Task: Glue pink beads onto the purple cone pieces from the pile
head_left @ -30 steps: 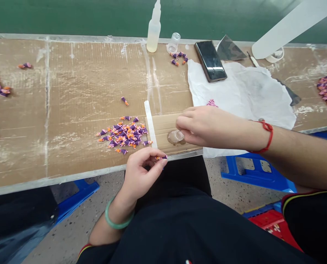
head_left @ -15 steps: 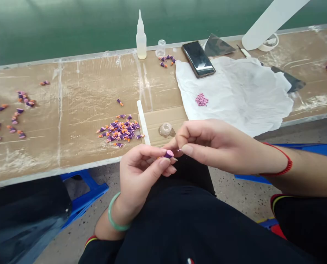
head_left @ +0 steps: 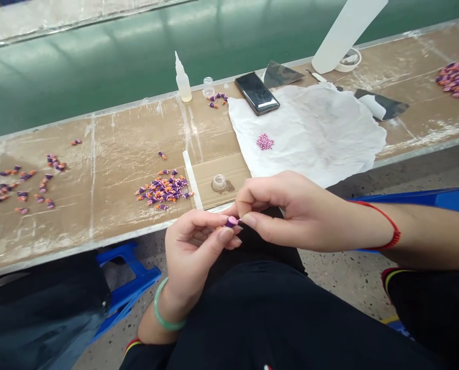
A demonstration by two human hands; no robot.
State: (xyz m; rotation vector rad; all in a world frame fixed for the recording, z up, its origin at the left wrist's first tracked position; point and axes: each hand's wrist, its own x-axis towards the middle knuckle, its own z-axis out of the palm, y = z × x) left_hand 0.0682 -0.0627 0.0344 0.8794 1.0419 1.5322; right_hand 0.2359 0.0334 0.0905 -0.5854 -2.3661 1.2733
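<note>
Between thumb and fingers, my left hand (head_left: 198,252) pinches a small purple-and-pink figurine (head_left: 231,221), its flat pink end turned toward my right hand. My right hand (head_left: 291,210) is closed in a pinch at that pink end; a tiny pink piece shows at its fingertips, mostly hidden. Beyond the hands, a pile of similar purple, pink and orange figurines (head_left: 163,189) lies on the table. A small clear cup (head_left: 219,182) stands on a cardboard piece, with a wet patch beside it. Many tiny pink pieces (head_left: 265,142) are heaped on a white sheet (head_left: 314,133).
At the table's (head_left: 117,180) far edge stand a dropper bottle (head_left: 182,79) and a clear cap (head_left: 208,86). A phone (head_left: 257,93) rests partly on the sheet. A tape roll (head_left: 348,60) and a craft knife (head_left: 317,76) lie behind. A white strip (head_left: 193,180) borders the figurine pile.
My right fingertips have come closer to the figurine's pink end, bringing the tiny piece against or very near it. The whole view has shifted and tilted slightly.
</note>
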